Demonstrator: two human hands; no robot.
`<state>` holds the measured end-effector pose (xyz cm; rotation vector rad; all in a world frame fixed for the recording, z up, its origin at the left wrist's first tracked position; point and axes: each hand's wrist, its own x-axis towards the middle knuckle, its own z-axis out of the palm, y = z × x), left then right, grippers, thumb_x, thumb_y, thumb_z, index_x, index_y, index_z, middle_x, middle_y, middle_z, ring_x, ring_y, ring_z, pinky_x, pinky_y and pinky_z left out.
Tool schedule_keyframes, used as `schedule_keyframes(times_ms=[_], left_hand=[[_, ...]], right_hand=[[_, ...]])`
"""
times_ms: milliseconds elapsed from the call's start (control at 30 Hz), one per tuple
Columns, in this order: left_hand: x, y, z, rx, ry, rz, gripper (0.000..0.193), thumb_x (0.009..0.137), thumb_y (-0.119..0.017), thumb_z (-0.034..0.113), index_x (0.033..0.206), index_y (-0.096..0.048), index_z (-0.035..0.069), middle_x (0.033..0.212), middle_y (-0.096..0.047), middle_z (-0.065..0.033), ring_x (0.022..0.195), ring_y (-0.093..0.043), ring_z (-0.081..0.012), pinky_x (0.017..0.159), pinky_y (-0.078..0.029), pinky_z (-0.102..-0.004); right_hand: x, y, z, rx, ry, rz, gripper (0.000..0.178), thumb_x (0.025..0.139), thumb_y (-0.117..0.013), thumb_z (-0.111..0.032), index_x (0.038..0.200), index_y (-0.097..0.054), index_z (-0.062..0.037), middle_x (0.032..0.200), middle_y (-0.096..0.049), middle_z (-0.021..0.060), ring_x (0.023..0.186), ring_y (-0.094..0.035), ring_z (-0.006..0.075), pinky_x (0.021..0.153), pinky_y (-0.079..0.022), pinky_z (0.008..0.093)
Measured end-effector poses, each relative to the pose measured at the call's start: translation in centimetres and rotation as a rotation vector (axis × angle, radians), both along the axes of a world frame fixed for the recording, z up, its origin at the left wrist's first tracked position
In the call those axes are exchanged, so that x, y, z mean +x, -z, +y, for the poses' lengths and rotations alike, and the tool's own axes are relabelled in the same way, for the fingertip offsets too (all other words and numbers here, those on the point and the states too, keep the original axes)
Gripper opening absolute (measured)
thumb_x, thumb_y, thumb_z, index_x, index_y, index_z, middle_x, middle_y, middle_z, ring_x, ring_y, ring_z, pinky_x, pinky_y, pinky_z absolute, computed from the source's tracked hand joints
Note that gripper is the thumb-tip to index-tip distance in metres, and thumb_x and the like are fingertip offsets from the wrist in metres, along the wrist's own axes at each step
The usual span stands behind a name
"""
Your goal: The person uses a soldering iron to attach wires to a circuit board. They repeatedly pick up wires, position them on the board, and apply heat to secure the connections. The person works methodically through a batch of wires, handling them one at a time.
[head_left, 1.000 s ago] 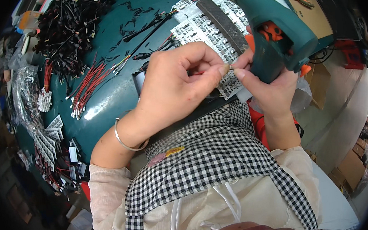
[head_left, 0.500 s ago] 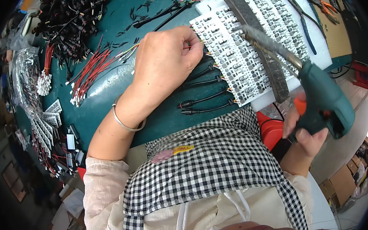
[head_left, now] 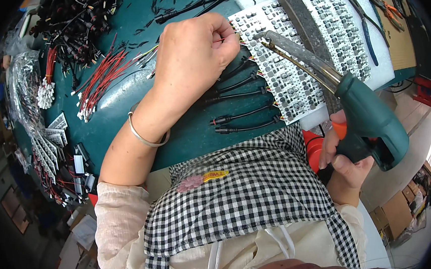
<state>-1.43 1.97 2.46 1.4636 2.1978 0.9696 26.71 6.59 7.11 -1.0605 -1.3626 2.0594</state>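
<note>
My left hand (head_left: 189, 60) is closed in a pinch at the left edge of a white circuit board panel (head_left: 285, 91), with a thin red wire (head_left: 219, 40) between its fingers. The green soldering gun (head_left: 376, 117) is in my right hand (head_left: 350, 170), wrapped round its handle by the orange trigger. Its metal tip points up and left over the panel, apart from my left fingers. Short black cables (head_left: 244, 114) with connectors run from the panel's left edge. A dark flat bar (head_left: 300, 19) lies across the panel, which rests on white foam (head_left: 381, 66).
Red wires with white plugs (head_left: 102, 82) lie left of my left hand. A heap of black connector cables (head_left: 72, 24) covers the far left. Pliers with blue handles (head_left: 368, 41) lie on the foam; orange-handled cutters (head_left: 392, 17) sit beyond. Clear plastic bags (head_left: 24, 94) stand at the left edge.
The soldering gun has shifted left and slightly down, its tip now nearer the panel's left edge. My left hand moved slightly away from me, still pinching the wire.
</note>
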Motion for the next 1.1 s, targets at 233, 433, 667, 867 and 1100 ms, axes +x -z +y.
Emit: schedule_keyframes(times_ms=[233,433,667,867,1100], left_hand=[[0.5,0.3,0.0,0.028,-0.031,0.028,0.011,0.078,-0.069,0.011,0.074,-0.064,0.002,0.052,-0.055,-0.0013,0.047,-0.048,-0.0052,0.047,-0.04,-0.0219],[0.4,0.4,-0.1,0.032,-0.028,0.027,0.011,0.077,-0.069,0.012,0.073,-0.065,0.002,0.053,-0.056,-0.002,0.046,-0.05,-0.006,0.047,-0.041,-0.0226],[0.4,0.5,-0.1,0.033,-0.024,0.068,0.011,0.076,-0.069,0.013,0.072,-0.065,0.003,0.053,-0.058,-0.0031,0.046,-0.053,-0.0081,0.047,-0.043,-0.0234],[0.4,0.6,0.0,0.046,-0.023,0.087,0.009,0.075,-0.068,0.011,0.072,-0.065,0.003,0.052,-0.057,-0.003,0.046,-0.053,-0.0081,0.047,-0.043,-0.0236],[0.3,0.4,0.1,0.051,-0.021,0.111,0.009,0.074,-0.067,0.011,0.071,-0.064,0.004,0.051,-0.055,-0.003,0.045,-0.05,-0.008,0.047,-0.042,-0.0236]], right_hand=[[-0.7,0.5,-0.6,0.026,0.006,-0.035,0.06,0.072,-0.077,-0.015,0.12,-0.049,0.0076,0.066,-0.055,0.008,0.055,-0.053,0.0147,0.052,-0.044,0.0248],[-1.3,1.0,-0.9,0.053,0.058,-0.065,0.063,0.073,-0.081,-0.021,0.114,-0.045,0.0093,0.064,-0.052,0.0083,0.051,-0.052,0.0152,0.044,-0.046,0.0255],[-1.9,0.7,-0.9,0.076,0.054,-0.072,0.058,0.073,-0.08,-0.017,0.112,-0.045,0.0092,0.065,-0.052,0.0084,0.052,-0.053,0.0154,0.044,-0.045,0.0253],[-1.9,0.8,-1.3,0.224,0.073,-0.161,0.055,0.073,-0.076,-0.013,0.112,-0.044,0.0107,0.064,-0.051,0.009,0.049,-0.051,0.0155,0.043,-0.044,0.025],[-2.0,-0.2,0.9,0.253,0.069,0.047,0.065,0.078,-0.072,-0.017,0.122,-0.036,0.0146,0.06,-0.048,0.0074,0.042,-0.047,0.0142,0.038,-0.041,0.0234]])
